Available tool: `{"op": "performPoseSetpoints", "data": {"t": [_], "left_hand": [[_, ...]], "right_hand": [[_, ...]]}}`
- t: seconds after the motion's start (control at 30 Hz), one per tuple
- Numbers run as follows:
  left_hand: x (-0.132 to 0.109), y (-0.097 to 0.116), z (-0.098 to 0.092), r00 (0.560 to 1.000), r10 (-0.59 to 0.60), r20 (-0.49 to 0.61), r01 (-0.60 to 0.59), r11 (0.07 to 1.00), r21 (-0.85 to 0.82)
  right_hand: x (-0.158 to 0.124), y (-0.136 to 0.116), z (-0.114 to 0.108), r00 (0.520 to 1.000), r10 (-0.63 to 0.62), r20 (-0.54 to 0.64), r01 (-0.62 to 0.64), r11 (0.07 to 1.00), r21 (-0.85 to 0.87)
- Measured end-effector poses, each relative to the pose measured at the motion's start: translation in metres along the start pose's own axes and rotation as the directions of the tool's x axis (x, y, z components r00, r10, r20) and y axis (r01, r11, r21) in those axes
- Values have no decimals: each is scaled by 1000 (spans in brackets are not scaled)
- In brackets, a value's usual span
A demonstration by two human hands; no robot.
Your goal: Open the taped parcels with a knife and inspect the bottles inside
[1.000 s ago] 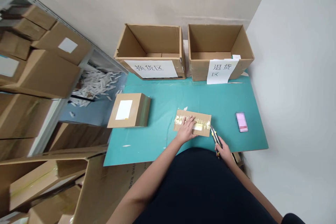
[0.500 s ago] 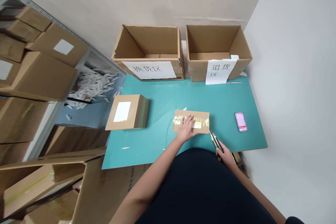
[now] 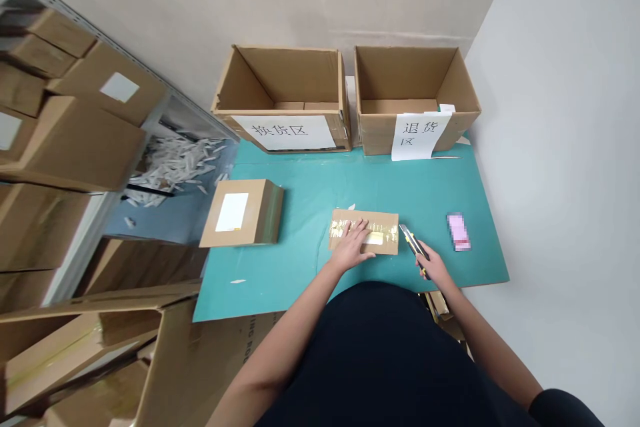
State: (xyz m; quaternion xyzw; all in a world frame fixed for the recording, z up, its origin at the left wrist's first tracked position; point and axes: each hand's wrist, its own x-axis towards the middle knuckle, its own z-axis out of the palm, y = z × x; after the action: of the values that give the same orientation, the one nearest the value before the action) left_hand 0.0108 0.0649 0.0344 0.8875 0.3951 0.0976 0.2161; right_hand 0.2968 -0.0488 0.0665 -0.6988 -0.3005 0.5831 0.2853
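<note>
A small taped cardboard box lies flat on the teal table, with shiny clear tape along its top and a pale label. My left hand rests on top of it, fingers spread, covering part of the tape and label. Just right of the box, my right hand is wrapped round a black and yellow utility knife. Its blade is out and points up and left, close to the box's right end; whether it touches the box I cannot tell.
Two open cartons with paper signs, a left carton and a right carton, stand along the wall. A labelled box sits at the table's left. A pixelated pink object lies at right. Shelved boxes line the left side.
My right hand has moved up and slightly right with the utility knife, from the box's lower right corner to beside its right end. My left hand stays on the box.
</note>
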Motion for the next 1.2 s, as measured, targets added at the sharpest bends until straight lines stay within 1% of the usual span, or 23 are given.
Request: {"op": "performPoseSetpoints", "data": {"t": [0.13, 0.33, 0.57, 0.73, 0.93, 1.03, 1.2], "left_hand": [[-1, -5, 0, 999, 25, 20, -25, 1000, 0], [-1, -7, 3, 999, 24, 25, -25, 1000, 2], [-3, -6, 7, 1000, 10, 13, -10, 1000, 6], [-3, -6, 9, 1000, 9, -7, -9, 1000, 2], [-6, -4, 10, 1000, 22, -11, -22, 1000, 21], [-6, -4, 10, 1000, 22, -9, -22, 999, 25], [0, -6, 5, 1000, 9, 9, -9, 1000, 5]], "right_hand": [[8, 0, -5, 999, -1, 41, 2, 1000, -29], [6, 5, -5, 994, 26, 109, -20, 998, -56], [-8, 11, -3, 992, 17, 125, -13, 999, -34], [-21, 10, -5, 992, 35, 120, -29, 999, -44], [-28, 8, -2, 994, 40, 97, -33, 997, -71], [-32, 12, 1, 995, 55, 78, -50, 996, -71], [-38, 22, 4, 992, 68, 108, -60, 995, -75]]}}
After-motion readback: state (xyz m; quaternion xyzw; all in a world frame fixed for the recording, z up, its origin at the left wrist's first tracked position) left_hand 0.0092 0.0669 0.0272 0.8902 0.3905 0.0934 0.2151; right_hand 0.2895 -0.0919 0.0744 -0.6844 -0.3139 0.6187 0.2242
